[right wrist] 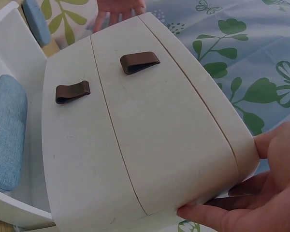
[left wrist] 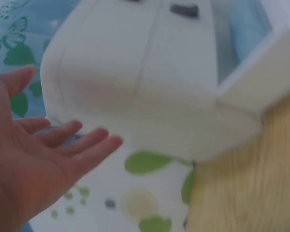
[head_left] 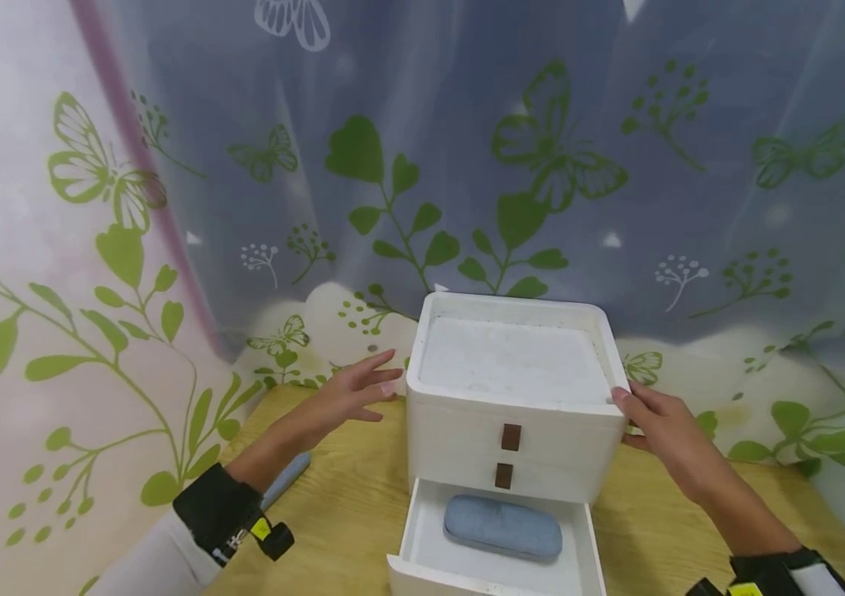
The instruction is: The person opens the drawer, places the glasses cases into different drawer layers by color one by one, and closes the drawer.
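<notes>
A white drawer unit [head_left: 492,439] stands on the table, its bottom drawer [head_left: 422,563] pulled out. Inside that drawer lies a blue fabric-covered glasses case [head_left: 502,527]. My right hand [head_left: 671,439] holds the unit's upper right front corner, thumb on the top rim and fingers against the side. In the right wrist view, the fingertips [right wrist: 188,211] touch the side wall. To the left of the unit, my left hand [head_left: 351,393] is spread with fingers extended, near the side wall; the left wrist view shows its palm [left wrist: 38,164] with nothing held.
Two brown pull tabs [head_left: 511,437] mark the upper drawers, which are closed. A second blue object [head_left: 288,478] lies on the wooden table [head_left: 340,513], partly behind my left wrist. A patterned curtain [head_left: 422,165] hangs close behind the unit.
</notes>
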Action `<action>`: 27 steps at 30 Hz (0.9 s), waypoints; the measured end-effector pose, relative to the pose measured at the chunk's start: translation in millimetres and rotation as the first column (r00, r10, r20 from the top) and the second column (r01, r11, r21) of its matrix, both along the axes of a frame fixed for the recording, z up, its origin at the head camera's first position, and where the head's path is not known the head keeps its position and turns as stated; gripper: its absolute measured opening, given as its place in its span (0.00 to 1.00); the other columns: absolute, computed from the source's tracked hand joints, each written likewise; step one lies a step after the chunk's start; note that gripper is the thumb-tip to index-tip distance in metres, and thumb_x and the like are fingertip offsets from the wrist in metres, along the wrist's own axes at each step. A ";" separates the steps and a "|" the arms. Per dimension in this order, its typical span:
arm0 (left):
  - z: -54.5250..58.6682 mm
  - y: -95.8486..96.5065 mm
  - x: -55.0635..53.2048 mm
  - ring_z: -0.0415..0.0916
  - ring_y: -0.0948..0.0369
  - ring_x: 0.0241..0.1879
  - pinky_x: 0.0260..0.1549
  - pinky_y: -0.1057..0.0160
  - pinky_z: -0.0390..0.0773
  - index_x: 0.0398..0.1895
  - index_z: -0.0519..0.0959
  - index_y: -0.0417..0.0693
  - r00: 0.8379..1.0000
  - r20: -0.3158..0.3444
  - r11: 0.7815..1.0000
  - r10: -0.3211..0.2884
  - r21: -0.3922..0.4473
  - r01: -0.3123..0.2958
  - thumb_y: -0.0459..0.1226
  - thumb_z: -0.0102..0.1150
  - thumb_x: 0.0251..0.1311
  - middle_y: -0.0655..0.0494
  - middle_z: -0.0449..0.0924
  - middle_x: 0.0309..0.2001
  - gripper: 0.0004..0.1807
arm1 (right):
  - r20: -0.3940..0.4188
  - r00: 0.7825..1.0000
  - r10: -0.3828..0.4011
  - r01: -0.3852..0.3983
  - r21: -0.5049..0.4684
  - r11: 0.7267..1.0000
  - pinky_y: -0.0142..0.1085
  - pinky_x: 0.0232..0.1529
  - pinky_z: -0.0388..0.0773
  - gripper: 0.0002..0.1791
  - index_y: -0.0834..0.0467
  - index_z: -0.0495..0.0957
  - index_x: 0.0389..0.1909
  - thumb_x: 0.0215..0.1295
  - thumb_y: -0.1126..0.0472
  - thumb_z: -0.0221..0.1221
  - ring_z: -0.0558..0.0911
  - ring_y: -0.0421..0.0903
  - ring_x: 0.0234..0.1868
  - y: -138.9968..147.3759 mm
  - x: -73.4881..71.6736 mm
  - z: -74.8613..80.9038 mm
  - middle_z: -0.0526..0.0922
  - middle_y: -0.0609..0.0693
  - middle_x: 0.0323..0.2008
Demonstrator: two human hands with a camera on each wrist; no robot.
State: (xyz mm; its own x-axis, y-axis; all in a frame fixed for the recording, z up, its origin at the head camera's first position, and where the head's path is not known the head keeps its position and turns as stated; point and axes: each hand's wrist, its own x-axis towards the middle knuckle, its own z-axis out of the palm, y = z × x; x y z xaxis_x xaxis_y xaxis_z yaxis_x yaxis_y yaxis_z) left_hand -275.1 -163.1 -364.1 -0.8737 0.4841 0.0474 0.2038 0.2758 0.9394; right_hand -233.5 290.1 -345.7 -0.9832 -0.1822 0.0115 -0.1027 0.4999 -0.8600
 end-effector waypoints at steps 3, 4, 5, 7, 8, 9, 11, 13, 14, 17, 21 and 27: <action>-10.7 -17.4 3.4 0.60 0.40 0.78 0.69 0.35 0.71 0.85 0.47 0.59 0.992 -0.106 0.985 0.072 -0.151 -0.088 0.53 0.56 0.75 0.47 0.54 0.83 0.43 | -0.008 1.000 -0.002 0.002 0.002 1.000 0.43 0.59 0.84 0.43 0.66 0.45 0.82 0.83 0.40 0.41 0.66 0.70 0.75 0.5 0.5 1.3 0.54 0.73 0.79; -15.5 -23.3 4.8 0.59 0.39 0.79 0.69 0.34 0.71 0.85 0.47 0.58 0.985 -0.143 0.970 0.096 -0.208 -0.125 0.55 0.57 0.73 0.46 0.53 0.83 0.45 | -0.009 1.000 -0.003 0.003 0.002 1.000 0.43 0.59 0.84 0.43 0.66 0.45 0.82 0.83 0.40 0.41 0.66 0.70 0.75 0.5 0.6 1.4 0.54 0.73 0.79; -20.7 -29.1 5.9 0.58 0.37 0.78 0.69 0.32 0.69 0.85 0.48 0.56 0.977 -0.181 0.953 0.116 -0.256 -0.161 0.56 0.59 0.72 0.44 0.53 0.83 0.47 | -0.012 1.000 -0.003 0.003 0.004 1.000 0.44 0.60 0.84 0.43 0.66 0.45 0.82 0.83 0.40 0.41 0.66 0.70 0.75 0.4 0.8 1.4 0.54 0.73 0.79; -31.1 -40.1 7.3 0.55 0.35 0.79 0.69 0.29 0.66 0.85 0.49 0.53 0.959 -0.243 0.913 0.145 -0.340 -0.224 0.57 0.61 0.69 0.41 0.53 0.83 0.50 | -0.020 1.000 -0.003 0.003 0.008 1.000 0.45 0.60 0.83 0.42 0.66 0.45 0.82 0.84 0.40 0.41 0.66 0.70 0.75 0.0 1.2 1.0 0.55 0.73 0.79; -36.0 -45.3 7.5 0.54 0.33 0.79 0.69 0.28 0.65 0.85 0.49 0.49 0.950 -0.274 0.896 0.148 -0.370 -0.246 0.58 0.62 0.68 0.38 0.52 0.82 0.51 | -0.024 1.000 -0.003 0.003 0.008 1.000 0.45 0.60 0.83 0.42 0.66 0.46 0.82 0.84 0.40 0.41 0.67 0.70 0.75 -0.2 1.4 0.7 0.55 0.73 0.79; -40.5 -50.2 7.9 0.53 0.32 0.79 0.69 0.27 0.64 0.85 0.49 0.47 0.942 -0.298 0.878 0.153 -0.397 -0.267 0.58 0.63 0.67 0.36 0.52 0.82 0.52 | -0.028 1.000 -0.002 0.002 0.009 1.000 0.45 0.61 0.83 0.42 0.66 0.46 0.82 0.84 0.41 0.41 0.67 0.70 0.75 -0.6 1.5 0.2 0.55 0.73 0.79; -48.6 -59.0 8.9 0.53 0.31 0.78 0.69 0.24 0.61 0.84 0.50 0.44 0.924 -0.347 0.842 0.159 -0.441 -0.310 0.58 0.64 0.65 0.32 0.52 0.81 0.54 | -0.034 0.999 0.002 -0.001 0.011 1.000 0.46 0.61 0.82 0.42 0.65 0.46 0.82 0.84 0.41 0.41 0.67 0.70 0.75 -1.2 1.5 -0.5 0.55 0.72 0.79; -55.1 -66.8 10.4 0.54 0.28 0.77 0.66 0.23 0.62 0.83 0.51 0.41 0.909 -0.388 0.804 0.155 -0.485 -0.344 0.59 0.65 0.63 0.29 0.52 0.80 0.55 | -0.034 0.999 0.004 -0.004 0.010 1.000 0.46 0.62 0.82 0.42 0.65 0.45 0.83 0.84 0.40 0.41 0.67 0.70 0.75 -1.8 1.4 -1.0 0.54 0.72 0.79; -58.1 -70.2 11.3 0.54 0.26 0.75 0.65 0.22 0.63 0.83 0.52 0.40 0.903 -0.402 0.788 0.153 -0.502 -0.357 0.59 0.66 0.62 0.26 0.52 0.79 0.56 | -0.034 0.999 0.005 -0.005 0.011 1.000 0.46 0.62 0.82 0.42 0.64 0.45 0.83 0.84 0.40 0.41 0.67 0.70 0.75 -1.9 1.5 -1.1 0.54 0.71 0.80; -67.3 -78.8 14.6 0.56 0.21 0.72 0.61 0.20 0.65 0.82 0.53 0.37 0.893 -0.423 0.730 0.150 -0.562 -0.389 0.61 0.68 0.59 0.22 0.52 0.77 0.59 | -0.031 0.999 0.004 -0.003 0.017 1.000 0.47 0.62 0.82 0.42 0.64 0.45 0.83 0.83 0.39 0.41 0.66 0.70 0.76 -1.8 2.1 -1.2 0.53 0.71 0.80; -80.4 -89.7 18.7 0.56 0.19 0.70 0.60 0.19 0.63 0.81 0.54 0.34 0.902 -0.403 0.661 0.158 -0.635 -0.400 0.63 0.71 0.55 0.17 0.53 0.75 0.62 | -0.025 1.000 0.001 -0.001 0.018 1.000 0.47 0.62 0.82 0.42 0.63 0.45 0.83 0.83 0.39 0.41 0.65 0.70 0.76 -0.6 2.6 -1.2 0.53 0.70 0.80; -100.6 -108.1 19.9 0.58 0.18 0.68 0.59 0.20 0.64 0.79 0.56 0.31 0.918 -0.356 0.604 0.175 -0.698 -0.385 0.61 0.75 0.52 0.14 0.56 0.71 0.63 | -0.032 0.999 -0.008 0.009 0.024 1.000 0.47 0.63 0.81 0.42 0.63 0.46 0.83 0.83 0.38 0.41 0.65 0.70 0.76 0.1 3.3 -3.3 0.55 0.70 0.80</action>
State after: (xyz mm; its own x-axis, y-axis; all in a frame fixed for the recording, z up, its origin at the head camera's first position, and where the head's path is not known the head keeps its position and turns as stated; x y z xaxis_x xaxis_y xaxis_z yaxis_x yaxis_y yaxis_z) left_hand -255.2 -271.2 -464.7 -0.9843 0.1767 0.0027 0.1683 0.9326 0.3191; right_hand -230.1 290.1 -348.9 -0.9840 -0.1741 0.0388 -0.1255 0.5215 -0.8440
